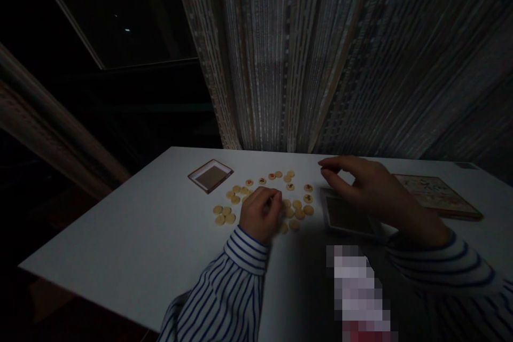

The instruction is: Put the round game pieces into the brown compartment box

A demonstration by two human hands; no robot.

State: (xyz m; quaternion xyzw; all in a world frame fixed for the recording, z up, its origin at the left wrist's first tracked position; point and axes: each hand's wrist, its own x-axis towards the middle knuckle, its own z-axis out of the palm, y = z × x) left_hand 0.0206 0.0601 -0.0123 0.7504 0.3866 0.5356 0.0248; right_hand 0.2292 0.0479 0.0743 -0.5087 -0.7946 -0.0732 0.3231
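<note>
Round wooden pieces (296, 204) lie scattered on the white table, several with red or dark characters facing up. My left hand (261, 214) is among them, its fingers curled together; whatever it holds, if anything, is hidden. To the right, my right hand (356, 181) is over an open tray (348, 216) with a dark inside. Its thumb and index finger are apart at the tips, with nothing visible between them. A second shallow box (210, 175) sits at the left, behind the nearest group of plain pieces (224, 215).
A flat box with a patterned top (438, 195) lies on the right of the table (132, 235). Behind the far edge hangs a striped curtain (272, 64). A small dark item (465, 165) is at the far right corner. A blurred patch covers the lower middle.
</note>
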